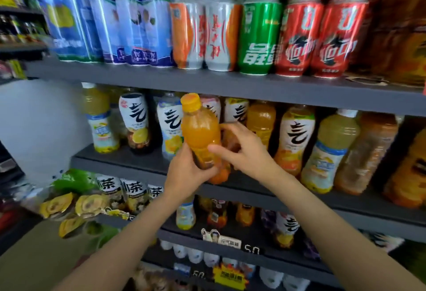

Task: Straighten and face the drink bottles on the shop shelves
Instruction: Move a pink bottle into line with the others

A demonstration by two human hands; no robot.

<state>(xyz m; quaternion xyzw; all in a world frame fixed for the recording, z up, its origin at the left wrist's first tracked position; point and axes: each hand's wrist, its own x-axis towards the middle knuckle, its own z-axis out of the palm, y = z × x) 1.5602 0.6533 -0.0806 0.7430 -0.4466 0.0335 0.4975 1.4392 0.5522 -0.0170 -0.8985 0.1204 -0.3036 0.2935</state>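
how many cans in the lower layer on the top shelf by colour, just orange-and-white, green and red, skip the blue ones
orange-and-white metal cans: 2
green metal can: 1
red metal cans: 2
total: 5

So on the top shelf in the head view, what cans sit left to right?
Blue cans → orange-and-white cans → green can → red cans.
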